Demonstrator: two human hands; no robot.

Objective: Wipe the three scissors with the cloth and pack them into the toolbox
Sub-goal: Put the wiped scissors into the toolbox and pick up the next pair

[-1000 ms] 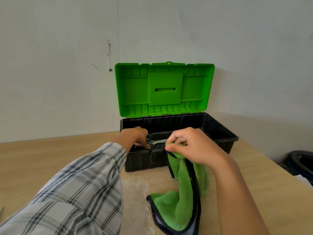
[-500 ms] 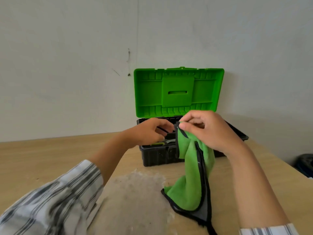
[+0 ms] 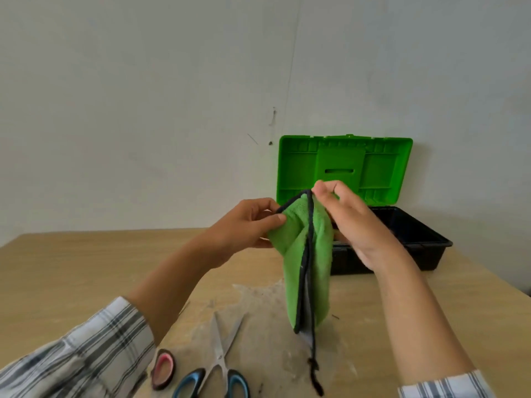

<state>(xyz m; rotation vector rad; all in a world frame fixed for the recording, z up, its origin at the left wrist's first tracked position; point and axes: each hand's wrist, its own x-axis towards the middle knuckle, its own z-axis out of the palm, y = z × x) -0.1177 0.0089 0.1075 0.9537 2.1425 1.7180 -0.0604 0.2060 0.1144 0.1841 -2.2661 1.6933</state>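
Both hands hold a green cloth (image 3: 313, 265) with a dark border, up in the air in front of the toolbox. My left hand (image 3: 247, 225) pinches its left edge and my right hand (image 3: 353, 222) pinches its top corner; the cloth hangs down folded. The toolbox (image 3: 428, 245) has a black body and an upright, open green lid (image 3: 344, 168); what lies inside is hidden. Blue-handled scissors (image 3: 218, 366) lie with blades apart on the table near me. A pink-and-black scissor handle (image 3: 163, 369) shows beside my left sleeve, the rest hidden.
The wooden table (image 3: 86, 268) has a pale scuffed patch (image 3: 258, 311) under the cloth. A plain wall rises behind the toolbox. The table's right edge runs close past the toolbox.
My left hand has come out of the toolbox and taken the cloth's edge. Both hands have lifted the cloth. The view has swung left and down, bringing the scissors on the table into sight.
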